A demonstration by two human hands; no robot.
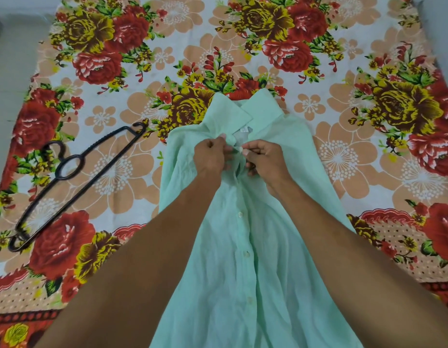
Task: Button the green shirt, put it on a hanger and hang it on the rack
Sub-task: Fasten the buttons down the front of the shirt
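Note:
The pale green shirt [280,197] lies face up on a flowered bedsheet, collar away from me, hem toward me. Several white buttons run down its front placket, which looks closed from the chest down. Just under the collar, my left hand [210,156] pinches the left edge of the placket. My right hand [264,158] pinches the right edge, with a small white button at its fingertips. The two hands almost touch. A black plastic hanger [74,182] lies flat on the sheet to the left of the shirt, apart from it.
The flowered bedsheet [368,121] covers nearly the whole view. A strip of pale floor [14,71] shows along the left edge. No rack is in view.

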